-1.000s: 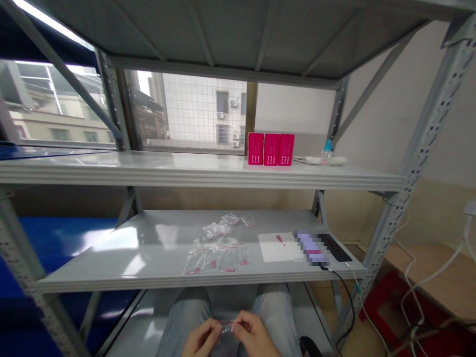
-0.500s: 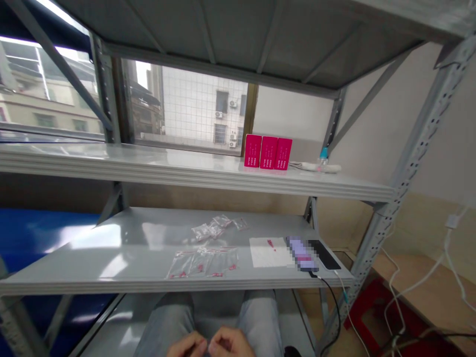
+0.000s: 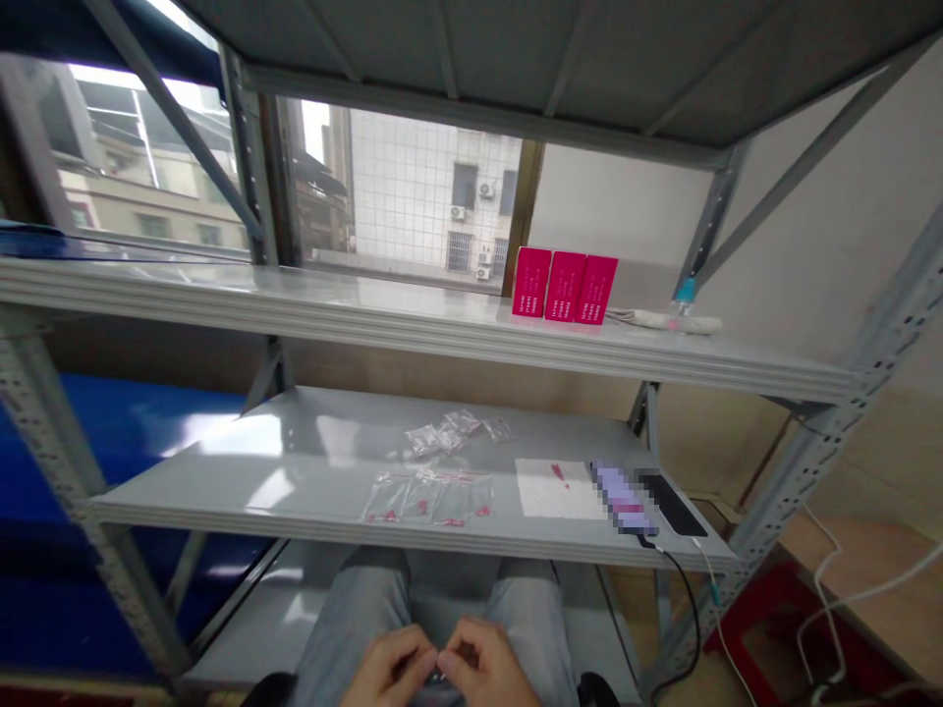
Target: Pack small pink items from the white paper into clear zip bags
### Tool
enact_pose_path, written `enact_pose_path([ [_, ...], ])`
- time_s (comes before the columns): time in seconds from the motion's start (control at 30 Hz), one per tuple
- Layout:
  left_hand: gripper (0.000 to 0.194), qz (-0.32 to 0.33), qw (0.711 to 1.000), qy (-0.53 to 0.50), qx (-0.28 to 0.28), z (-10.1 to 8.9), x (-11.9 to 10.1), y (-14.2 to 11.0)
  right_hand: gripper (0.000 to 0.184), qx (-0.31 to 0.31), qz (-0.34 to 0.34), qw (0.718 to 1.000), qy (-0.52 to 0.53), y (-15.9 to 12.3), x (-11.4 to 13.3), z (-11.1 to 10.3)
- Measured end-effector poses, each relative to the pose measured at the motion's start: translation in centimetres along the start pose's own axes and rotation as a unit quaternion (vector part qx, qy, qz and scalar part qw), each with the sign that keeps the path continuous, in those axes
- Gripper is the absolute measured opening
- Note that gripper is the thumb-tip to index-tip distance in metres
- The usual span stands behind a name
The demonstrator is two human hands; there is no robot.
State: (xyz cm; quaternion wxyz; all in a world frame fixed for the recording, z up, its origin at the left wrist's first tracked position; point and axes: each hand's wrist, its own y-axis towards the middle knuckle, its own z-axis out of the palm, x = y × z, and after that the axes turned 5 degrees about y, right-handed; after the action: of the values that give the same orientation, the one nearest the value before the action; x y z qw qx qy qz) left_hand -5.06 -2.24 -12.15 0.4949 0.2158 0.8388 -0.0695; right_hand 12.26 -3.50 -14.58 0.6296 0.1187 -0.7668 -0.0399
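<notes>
My left hand (image 3: 394,666) and my right hand (image 3: 487,664) meet above my lap, in front of the lower shelf's edge. Thumbs and fingers are pinched together, with the fingertips of both hands almost touching. Anything between them is too small or too hidden to make out. Beyond the hands, clear zip bags (image 3: 434,496) with small pink-red pieces in them lie flat near the shelf's front edge. Behind these is a loose group of smaller clear bags (image 3: 451,430). To the right, a white sheet of paper (image 3: 536,499) carries a small pink-red piece (image 3: 560,475).
A phone with a lit, blurred screen (image 3: 623,499) and a dark device (image 3: 672,503) lie at the lower shelf's right end, cables hanging down. On the upper shelf (image 3: 413,314) stand three pink boxes (image 3: 566,287) and a blue-capped bottle (image 3: 684,299). Metal uprights flank both sides.
The camera view has shifted, so the shelves appear further right and slightly higher. Both hands show more fully now, still pinched together. The bags and paper lie as before.
</notes>
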Motion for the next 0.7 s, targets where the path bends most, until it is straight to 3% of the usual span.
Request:
enact_pose_path([
  [0.1, 0.051, 0.014, 0.999, -0.005, -0.044, -3.4, -2.0, 0.9, 0.053, -0.029, 0.003, 0.999, 0.043, 0.4, 1.1, -2.3],
  [0.23, 0.044, 0.013, 0.990, -0.032, -0.138, -13.7, -4.6, 4.7, 0.053, -0.157, 0.002, 0.979, 0.133, 0.1, 1.1, -7.6],
  [0.3, 0.042, 0.009, 0.991, 0.004, -0.137, -18.9, -4.5, 7.5, 0.049, -0.197, 0.011, 0.965, 0.171, -0.4, 0.4, -9.6],
  [0.37, 0.041, -0.011, 0.989, 0.071, -0.133, -22.4, -3.5, 10.2, 0.049, -0.200, 0.025, 0.961, 0.188, -0.8, -0.6, -10.5],
  [0.43, 0.039, -0.037, 0.980, 0.168, -0.098, -23.9, -2.0, 12.3, 0.049, -0.193, 0.029, 0.965, 0.173, -1.0, -1.5, -10.6],
  [0.53, 0.037, -0.070, 0.959, 0.265, -0.067, -24.2, -0.2, 13.7, 0.051, -0.197, 0.016, 0.972, 0.130, -1.1, -2.4, -10.3],
  [0.7, 0.031, -0.085, 0.923, 0.360, -0.108, -23.7, -0.4, 14.2, 0.053, -0.188, 0.021, 0.976, 0.105, -1.0, -2.8, -10.2],
])
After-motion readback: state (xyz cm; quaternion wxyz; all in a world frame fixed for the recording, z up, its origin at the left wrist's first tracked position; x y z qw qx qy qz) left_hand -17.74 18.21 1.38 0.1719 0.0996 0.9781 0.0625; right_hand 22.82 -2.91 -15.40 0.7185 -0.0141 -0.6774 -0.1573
